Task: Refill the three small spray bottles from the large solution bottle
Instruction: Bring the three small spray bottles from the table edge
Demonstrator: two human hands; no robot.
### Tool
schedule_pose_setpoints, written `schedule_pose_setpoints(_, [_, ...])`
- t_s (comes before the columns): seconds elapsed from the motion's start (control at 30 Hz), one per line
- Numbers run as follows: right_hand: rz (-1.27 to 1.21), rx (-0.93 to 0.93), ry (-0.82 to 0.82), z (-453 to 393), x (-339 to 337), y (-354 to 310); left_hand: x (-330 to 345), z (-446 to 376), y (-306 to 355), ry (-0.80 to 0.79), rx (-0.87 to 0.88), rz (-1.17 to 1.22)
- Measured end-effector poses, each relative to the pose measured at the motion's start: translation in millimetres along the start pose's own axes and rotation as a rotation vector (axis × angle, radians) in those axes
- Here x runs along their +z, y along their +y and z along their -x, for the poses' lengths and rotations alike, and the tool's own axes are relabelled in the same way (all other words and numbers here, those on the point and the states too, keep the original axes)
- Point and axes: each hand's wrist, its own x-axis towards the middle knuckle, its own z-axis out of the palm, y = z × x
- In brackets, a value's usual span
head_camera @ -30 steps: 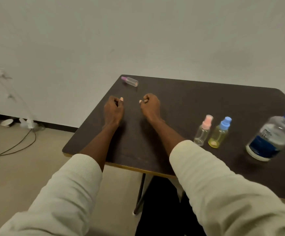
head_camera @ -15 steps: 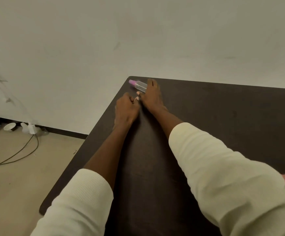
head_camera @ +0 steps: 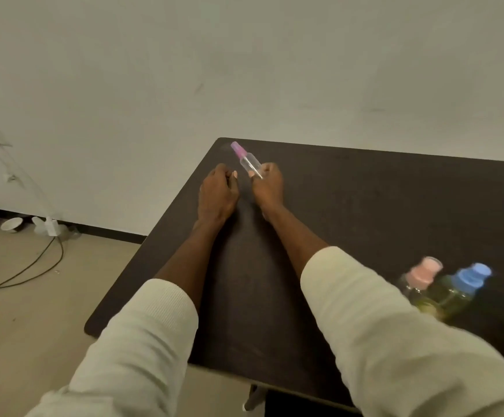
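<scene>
Fetching the first bottle: the right hand [head_camera: 267,188] grips the purple-capped spray bottle [head_camera: 249,159] above the tabletop [head_camera: 380,206] at upper centre; the left hand [head_camera: 217,192] rests curled, empty. Next, probably, unscrewing its cap.

Dark table [head_camera: 365,206] carries a pink-capped bottle [head_camera: 422,273] beside a blue-capped bottle [head_camera: 467,281]

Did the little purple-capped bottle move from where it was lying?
Yes. The purple-capped bottle was lying near the table's far corner; now the right hand holds it tilted up, slightly nearer the person.
</scene>
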Motion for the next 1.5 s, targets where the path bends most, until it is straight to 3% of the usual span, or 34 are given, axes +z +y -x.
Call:
schedule_pose_setpoints(0.27, [-0.187,0.076,0.001,134,-75,-7,-22,111,50,0.013,-0.179,0.568])
schedule_pose_setpoints(0.47, [-0.314,0.012,0.017,220,-140,-13,-36,189,89,-0.086,-0.102,0.751])
schedule_pose_setpoints(0.6, [-0.251,-0.058,-0.005,259,-181,-5,-35,229,117,-0.260,0.054,0.773])
schedule_pose_setpoints(0.73, [-0.133,-0.150,0.003,271,-212,7,-32,243,140,-0.313,0.082,0.779])
schedule_pose_setpoints(0.9, [0.245,-0.139,0.266,269,-244,20,-13,242,148,-0.301,0.019,0.650])
schedule_pose_setpoints(0.97, [0.316,-0.091,0.279,263,-258,21,-5,238,148,-0.297,0.005,0.603])
schedule_pose_setpoints(1.1, [0.286,0.025,0.267,253,-270,27,4,233,146,-0.319,0.016,0.493])
schedule_pose_setpoints(1.5, [0.210,0.049,0.282,254,-270,32,2,235,144,-0.314,-0.015,0.461])
